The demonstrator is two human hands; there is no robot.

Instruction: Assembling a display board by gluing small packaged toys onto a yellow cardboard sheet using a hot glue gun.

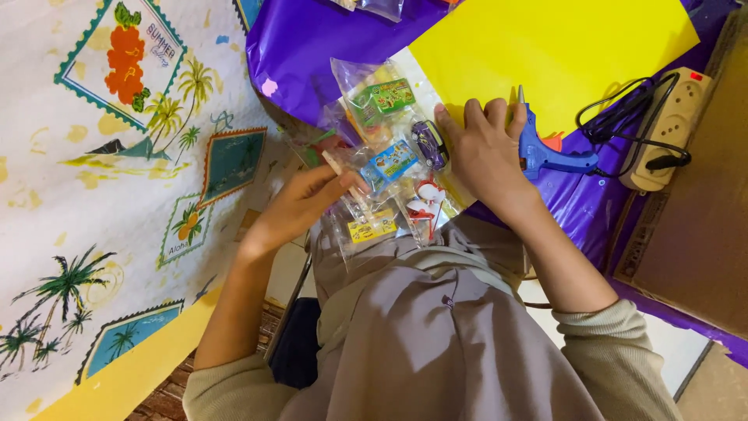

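Observation:
My left hand point(300, 204) pinches a thin wooden stick point(340, 169) beside a pile of clear plastic packets point(387, 164) holding small colourful toys. My right hand point(485, 148) rests palm down on the edge of a yellow sheet point(553, 47), fingers curled over it, just right of the packets. A blue glue gun point(545, 152) lies right beside my right hand, touching its outer edge. One packet holds a small purple toy car point(429, 143); another holds a green item point(386, 97).
Purple wrapping paper point(312, 39) lies under the yellow sheet. A white power strip point(662, 129) with a black cord sits at the right, next to brown cardboard point(701, 234). A cloth printed with palm trees point(101, 195) covers the left side.

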